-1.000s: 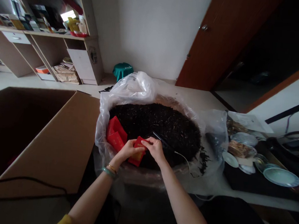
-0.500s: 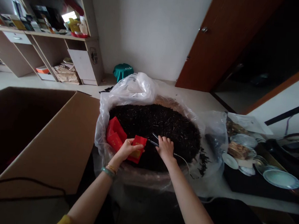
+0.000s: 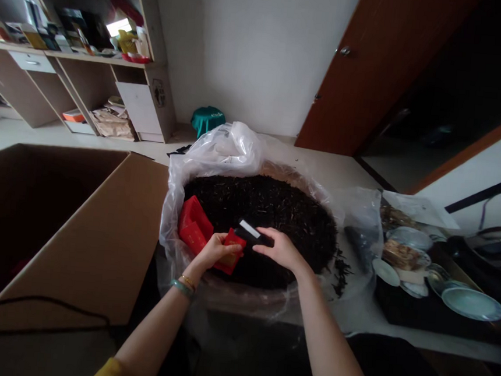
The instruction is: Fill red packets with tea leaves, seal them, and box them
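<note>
Both hands are over a big clear plastic bag (image 3: 173,204) holding a heap of dark loose tea leaves (image 3: 270,204). My left hand (image 3: 216,252) pinches a small red packet (image 3: 233,242) with a gold patch low on its front. My right hand (image 3: 278,248) grips a black hand-held heat sealer (image 3: 249,233) with a pale strip along its upper face. Its tip lies over or against the packet's top edge; contact is unclear. More red packets (image 3: 195,227) lie on the tea just left of my left hand.
An open cardboard box (image 3: 144,202) stands at the left. To the right are jars (image 3: 402,254), a pale oval lid (image 3: 472,302) and spilled leaves (image 3: 341,275). A green cloth-covered bin (image 3: 207,121) stands by the wall, beside a shelf unit (image 3: 153,100).
My right hand has turned the heat sealer, bringing its tip up to the red packet's top; its two apart jaws no longer show. My left hand stays nearly in place.
</note>
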